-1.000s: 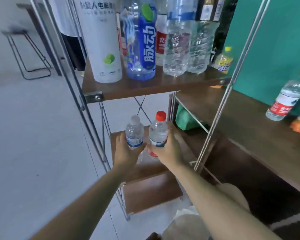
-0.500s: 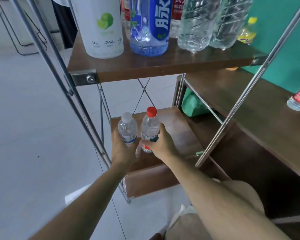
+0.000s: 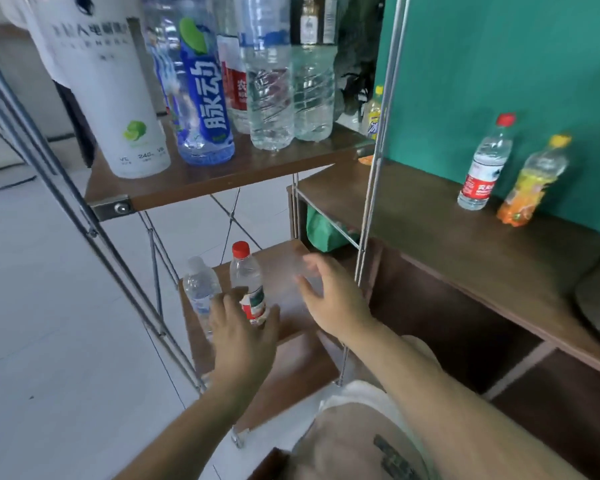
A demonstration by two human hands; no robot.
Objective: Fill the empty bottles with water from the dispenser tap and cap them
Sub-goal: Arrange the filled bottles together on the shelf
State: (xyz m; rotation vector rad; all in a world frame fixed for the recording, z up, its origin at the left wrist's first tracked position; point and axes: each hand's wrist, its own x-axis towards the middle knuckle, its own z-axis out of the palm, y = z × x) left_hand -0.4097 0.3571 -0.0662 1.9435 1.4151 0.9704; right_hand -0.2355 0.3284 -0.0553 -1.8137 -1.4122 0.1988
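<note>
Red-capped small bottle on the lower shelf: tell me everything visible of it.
The red-capped bottle is small, clear plastic, with its red screw cap on and a red, white and green label round its lower half. It stands upright on the brown lower shelf, just right, in the picture, of a clear-capped bottle. The left hand, fingers spread, covers its base from the front; contact cannot be told. The right hand is apart from it. Its fill level is unclear.

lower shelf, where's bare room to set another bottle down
Free: lower shelf wood between the red-cap bottle and the right post, below the right hand; the side counter left of the red-label bottle. Crowded: the whole top shelf.
</note>
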